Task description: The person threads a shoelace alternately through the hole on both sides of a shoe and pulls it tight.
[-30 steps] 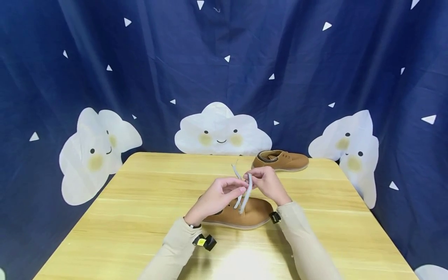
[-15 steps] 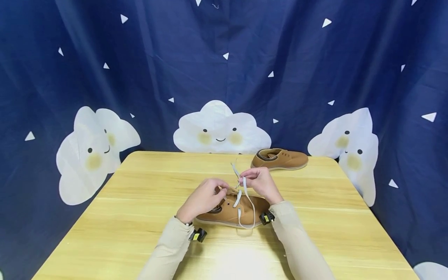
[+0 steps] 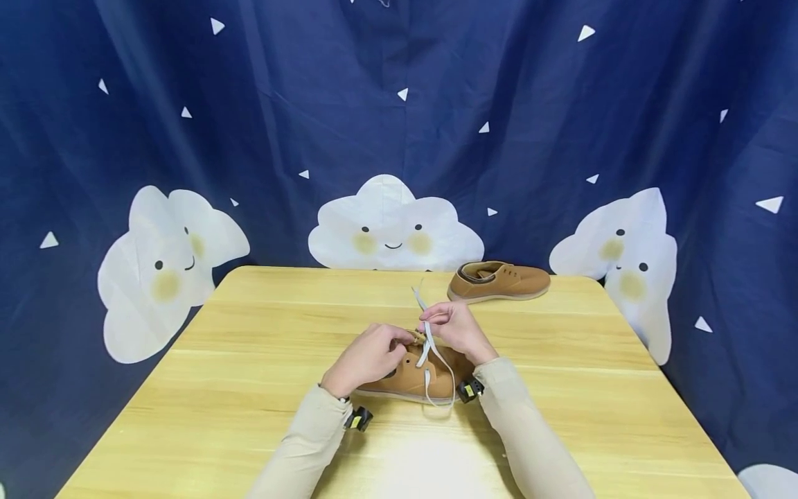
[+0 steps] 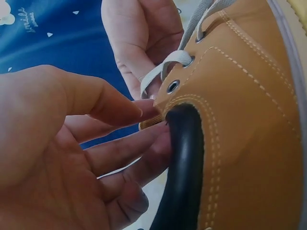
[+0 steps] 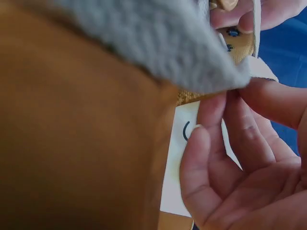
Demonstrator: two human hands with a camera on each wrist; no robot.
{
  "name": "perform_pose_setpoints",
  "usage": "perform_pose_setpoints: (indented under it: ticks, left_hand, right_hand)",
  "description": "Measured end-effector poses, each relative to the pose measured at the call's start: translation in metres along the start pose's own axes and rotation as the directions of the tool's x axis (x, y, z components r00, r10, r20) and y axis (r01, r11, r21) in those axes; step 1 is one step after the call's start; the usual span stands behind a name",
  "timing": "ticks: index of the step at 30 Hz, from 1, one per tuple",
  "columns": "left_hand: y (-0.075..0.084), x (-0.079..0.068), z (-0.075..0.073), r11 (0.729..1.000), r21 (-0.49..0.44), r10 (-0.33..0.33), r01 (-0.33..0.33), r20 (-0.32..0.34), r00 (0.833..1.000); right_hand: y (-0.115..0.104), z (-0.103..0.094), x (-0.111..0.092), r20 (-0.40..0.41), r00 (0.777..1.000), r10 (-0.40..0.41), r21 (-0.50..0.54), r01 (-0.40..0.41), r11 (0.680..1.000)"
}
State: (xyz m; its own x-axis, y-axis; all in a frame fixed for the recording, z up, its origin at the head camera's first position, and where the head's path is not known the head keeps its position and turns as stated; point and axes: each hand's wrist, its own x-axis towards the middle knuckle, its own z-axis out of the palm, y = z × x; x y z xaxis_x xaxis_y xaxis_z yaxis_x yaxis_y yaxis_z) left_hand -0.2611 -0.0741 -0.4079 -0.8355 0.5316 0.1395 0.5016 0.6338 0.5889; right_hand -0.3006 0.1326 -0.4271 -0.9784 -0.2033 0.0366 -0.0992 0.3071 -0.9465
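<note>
While right hand [image 3: 456, 327] pinches lace [image 3: 429, 337], left hand [image 3: 366, 356] pinches brown shoe [image 3: 406, 381], its body beneath both

Navy curtain [image 3: 349, 83] round 3 sides from where I stand: back, L & R; soft vert. folds. Sm. white triangles [image 3: 217, 26] scattered over it. Back cloud [image 3: 386, 204] lg., white, smiley face, yellowish cheeks, approx. centre. L cloud [image 3: 146, 312] & R cloud [image 3: 630, 225] similar, bent by folds. Part of another cloud [image 3: 769, 482], bottom R. Table [image 3: 187, 402]: pale yellow wood-grain top, rounded far corners, far edge nr. curtain. Bright glare [image 3: 430, 468] on near part, blown out white.
</note>
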Motion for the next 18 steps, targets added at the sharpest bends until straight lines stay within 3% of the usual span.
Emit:
perform_pose_setpoints:
  ticks: [5,10,18]
  left_hand:
    - [0.002,0.002,0.006,1.0,-0.007,0.017,-0.017,0.003,1.0]
    - [0.003,0.003,0.012,0.997,-0.075,-0.014,0.015,0.023,1.0]
    - [0.005,0.0,0.007,0.983,-0.167,-0.084,0.081,-0.012,0.996]
  right_hand:
    - [0.001,0.001,0.0,0.043,0.999,0.034,-0.03,-0.032,0.999]
    - [0.005,0.0,0.0,0.083,0.995,0.049,-0.093,-0.041,0.995]
    - [0.008,-0.024,-0.002,0.256,0.967,-0.008,-0.142,0.046,0.989]
